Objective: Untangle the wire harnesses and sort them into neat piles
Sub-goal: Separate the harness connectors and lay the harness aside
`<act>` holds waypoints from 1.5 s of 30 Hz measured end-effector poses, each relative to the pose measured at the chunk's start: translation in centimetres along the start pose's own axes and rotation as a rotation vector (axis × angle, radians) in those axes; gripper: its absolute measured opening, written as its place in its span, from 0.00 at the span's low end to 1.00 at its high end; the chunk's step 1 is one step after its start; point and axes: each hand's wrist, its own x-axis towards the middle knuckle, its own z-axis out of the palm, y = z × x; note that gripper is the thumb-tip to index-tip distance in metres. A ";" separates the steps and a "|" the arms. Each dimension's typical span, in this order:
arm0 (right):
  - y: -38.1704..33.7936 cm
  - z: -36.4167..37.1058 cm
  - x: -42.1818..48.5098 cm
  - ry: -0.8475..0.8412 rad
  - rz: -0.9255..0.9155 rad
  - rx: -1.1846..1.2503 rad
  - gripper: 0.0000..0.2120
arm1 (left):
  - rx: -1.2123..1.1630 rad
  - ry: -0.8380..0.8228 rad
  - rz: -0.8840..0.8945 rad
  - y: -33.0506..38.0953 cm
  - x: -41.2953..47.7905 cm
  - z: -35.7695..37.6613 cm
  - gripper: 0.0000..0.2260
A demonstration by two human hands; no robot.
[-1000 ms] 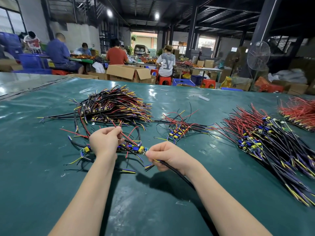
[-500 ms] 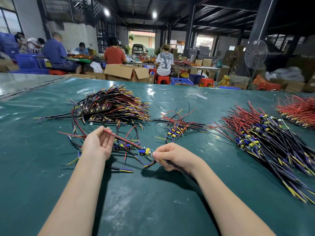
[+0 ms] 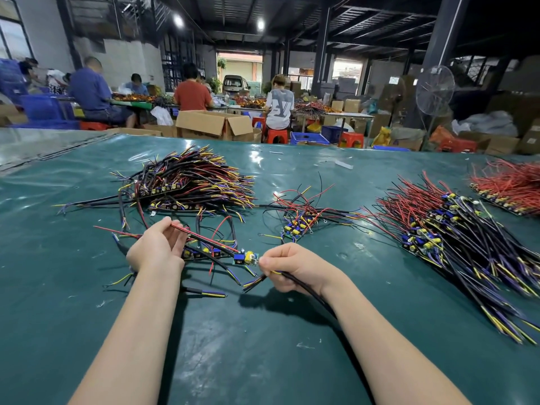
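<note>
Where the right grip (image 3: 295,266) closes, cable (image 3: 314,293) hides.

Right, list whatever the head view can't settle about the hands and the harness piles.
How the left hand holds the red wire: head view, its own back hides the palm.
The black cable in the right hand: tail hidden under the forearm.
The red pile and mixed pile: cut by the right edge.
The small board: markings too small.
The black pile: lower harnesses buried.

Bare forearms (image 3: 137,323), left hand (image 3: 156,249), right hand (image 3: 292,268).
</note>
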 end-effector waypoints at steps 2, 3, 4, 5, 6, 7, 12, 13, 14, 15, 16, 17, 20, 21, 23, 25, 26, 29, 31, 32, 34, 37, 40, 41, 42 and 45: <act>0.2 0.0 0.1 0.016 0.001 -0.015 0.21 | -0.043 -0.025 -0.098 0.3 0.2 -0.3 0.09; 0.3 -0.2 0.1 0.036 -0.001 -0.016 0.21 | -0.071 -0.039 -0.134 0.5 0.3 -0.4 0.10; 0.3 -0.4 0.0 0.065 -0.005 -0.007 0.20 | -0.105 -0.049 -0.155 0.8 0.5 -0.5 0.11; 0.2 -0.7 -0.2 0.105 -0.013 0.010 0.18 | -0.128 -0.055 -0.157 1.0 0.8 -0.6 0.12; 0.2 -1.0 -0.4 0.153 -0.026 0.037 0.17 | -0.132 -0.063 -0.147 1.3 1.0 -0.7 0.12; 0.1 -1.2 -0.5 0.204 -0.047 0.070 0.16 | -0.127 -0.078 -0.128 1.4 1.1 -0.8 0.13; -0.3 -0.8 0.3 0.313 -0.169 0.230 0.14 | 0.125 -0.296 -0.082 -0.7 -0.7 0.6 0.18; -0.3 -0.7 0.5 0.321 -0.182 0.245 0.14 | 0.241 -0.391 -0.089 -1.4 -1.6 1.0 0.16; -0.2 -0.5 0.7 0.331 -0.190 0.254 0.14 | 0.365 -0.499 -0.100 -2.2 -2.4 1.3 0.14; -0.2 -0.3 0.8 0.343 -0.194 0.254 0.15 | 0.483 -0.602 -0.106 -2.9 -3.1 1.5 0.11; -0.2 -0.3 0.8 0.355 -0.193 0.252 0.15 | 0.572 -0.690 -0.104 -3.4 -3.8 1.6 0.07; -0.2 -0.2 0.8 0.366 -0.187 0.241 0.15 | 0.621 -0.750 -0.100 -3.9 -4.4 1.6 0.04; -0.2 -0.1 0.8 0.458 -0.177 0.038 0.15 | 0.614 -0.728 -0.069 -4.4 -5.1 1.3 0.03; -0.2 -0.1 0.7 0.530 -0.180 -0.122 0.14 | 0.602 -0.701 -0.065 -4.4 -5.1 1.3 0.03; -0.4 0.2 0.7 0.721 -0.220 -0.448 0.08 | 0.600 -0.670 -0.057 -4.4 -5.0 1.2 0.03; -0.7 0.6 0.7 0.810 -0.308 -0.556 0.06 | 0.598 -0.668 -0.051 -4.4 -5.1 1.2 0.03; -0.9 0.9 0.6 0.796 -0.353 -0.574 0.08 | 0.589 -0.675 -0.051 -4.4 -5.1 1.2 0.03; -1.5 1.8 0.7 0.744 -0.437 -0.772 0.08 | 0.530 -0.697 -0.057 -4.4 -5.2 1.4 0.02; -1.7 2.0 0.8 0.775 -0.447 -0.867 0.08 | 0.472 -0.703 -0.068 -4.4 -5.0 1.5 0.02; -1.9 2.0 1.0 0.795 -0.435 -0.876 0.07 | 0.454 -0.706 -0.077 -4.4 -5.0 1.6 0.03; -2.4 1.6 1.1 0.814 -0.388 -0.865 0.07 | 0.472 -0.725 -0.080 -4.4 -4.9 1.8 0.05; -4.0 0.2 1.3 0.847 -0.358 -0.900 0.05 | 0.591 -0.725 -0.015 -4.6 -4.5 2.0 0.04; -6.3 -2.4 1.3 0.964 -0.250 -1.054 0.07 | 0.644 -0.676 0.027 -4.5 -4.0 1.8 0.03; -7.0 -3.6 1.1 1.007 -0.192 -1.144 0.07 | 0.637 -0.665 0.020 -4.3 -3.9 1.7 0.03; -7.7 -5.0 0.8 1.042 -0.137 -1.249 0.07 | 0.635 -0.657 0.018 -4.2 -3.9 1.7 0.04; -8.5 -9.4 -1.3 1.103 0.009 -1.520 0.07 | 0.653 -0.671 0.033 -4.0 -4.0 1.6 0.03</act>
